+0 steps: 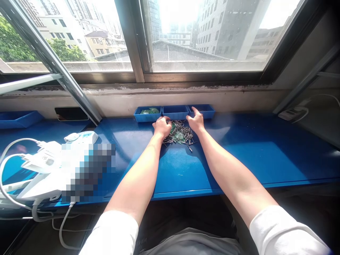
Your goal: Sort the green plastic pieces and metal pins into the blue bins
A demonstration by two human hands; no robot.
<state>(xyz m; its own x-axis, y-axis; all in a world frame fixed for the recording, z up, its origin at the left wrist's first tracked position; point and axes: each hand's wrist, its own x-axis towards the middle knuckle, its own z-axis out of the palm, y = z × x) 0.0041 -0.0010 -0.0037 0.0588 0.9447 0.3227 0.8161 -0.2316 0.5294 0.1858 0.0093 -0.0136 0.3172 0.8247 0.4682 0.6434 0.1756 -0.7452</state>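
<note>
Metal pins (178, 134) by the left hand (162, 127) (grip hidden), right hand (196, 121), grip apart

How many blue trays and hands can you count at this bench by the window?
Blue trays in the back row: 3
Blue tray at far left: 1
Left hand: 1
Right hand: 1
Total: 6

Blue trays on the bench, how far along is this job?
Green pieces already lie in the left blue tray. The left hand is at the pile of metal pins and green pieces, with the right hand just beyond it. That pile still lies on the blue bench.
</note>
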